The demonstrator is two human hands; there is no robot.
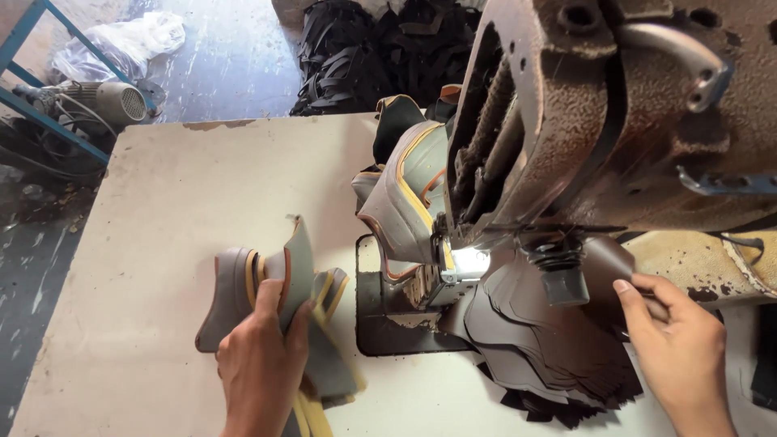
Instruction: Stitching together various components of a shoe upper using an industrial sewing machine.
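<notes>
My left hand (261,356) grips a grey shoe-upper piece with yellow and orange trim (298,263), lifting it from a small pile of similar grey pieces (231,295) on the pale table (178,210). My right hand (676,344) pinches the top dark brown leather piece (607,263) of a fanned stack of brown pieces (542,356) under the sewing machine head (615,113). Finished grey and yellow uppers (409,190) are heaped behind the needle area.
The machine's dark needle plate (380,311) is set in the table beside a lit spot (468,263). Black scraps (380,48) lie on the floor beyond the table. A motor (113,101), a blue frame (48,121) and a plastic bag (129,40) sit at far left.
</notes>
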